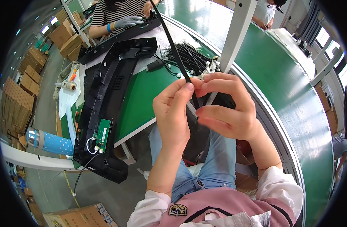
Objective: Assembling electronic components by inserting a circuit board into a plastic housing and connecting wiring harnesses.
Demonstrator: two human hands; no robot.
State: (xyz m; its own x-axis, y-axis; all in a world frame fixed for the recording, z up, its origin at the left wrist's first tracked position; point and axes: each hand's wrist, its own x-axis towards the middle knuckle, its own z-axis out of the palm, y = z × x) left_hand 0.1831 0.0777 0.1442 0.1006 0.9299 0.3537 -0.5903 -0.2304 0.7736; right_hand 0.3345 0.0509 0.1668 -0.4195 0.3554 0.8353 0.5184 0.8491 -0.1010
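Observation:
A long, thin black flat strip (169, 39) runs from the top of the view down between my hands, its lower end passing below my fingers. My left hand (173, 109) is closed, pinching the strip between thumb and fingers. My right hand (234, 109) is curved beside it, thumb and fingers apart. Its upper fingertips are close to my left fingertips, and its thumb, slightly blurred, is near the strip's lower part. To the left lies a long black plastic housing (99, 87) with a green circuit board (103, 135) and a white-plugged cable at its near end.
Many black cables with white connectors (188, 56) are piled beyond my hands. A blue dotted bottle (52, 142) is by the left rail. A white post (237, 36) rises at the right, beside a green conveyor (283, 98). Across the table, a gloved co-worker's hand (128, 22) touches another housing.

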